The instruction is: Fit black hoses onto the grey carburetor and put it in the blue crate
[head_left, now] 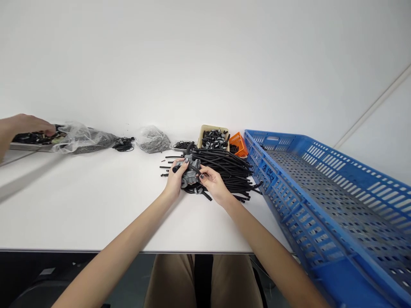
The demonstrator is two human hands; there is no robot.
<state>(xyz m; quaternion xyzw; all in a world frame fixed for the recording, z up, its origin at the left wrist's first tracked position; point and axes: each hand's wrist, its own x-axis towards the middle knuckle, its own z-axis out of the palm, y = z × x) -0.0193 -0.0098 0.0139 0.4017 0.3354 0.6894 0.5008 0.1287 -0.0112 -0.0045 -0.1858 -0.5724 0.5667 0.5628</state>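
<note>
My left hand is closed around a grey metal carburetor, thumb across its upper part. A black rubber hose sticks up from the top of the carburetor. On its right side, my right hand pinches a short black hose that meets the carburetor body; whether it is fitted on cannot be made out. Both hands are just above the table, in front of a large pile of black hoses. Part of the carburetor is hidden behind my fingers.
A big blue crate stands along the right. Behind the pile are a cream bin of small black and grey parts and an orange basket. Plastic bags of small parts lie farther left. Another person's hand reaches in at far left.
</note>
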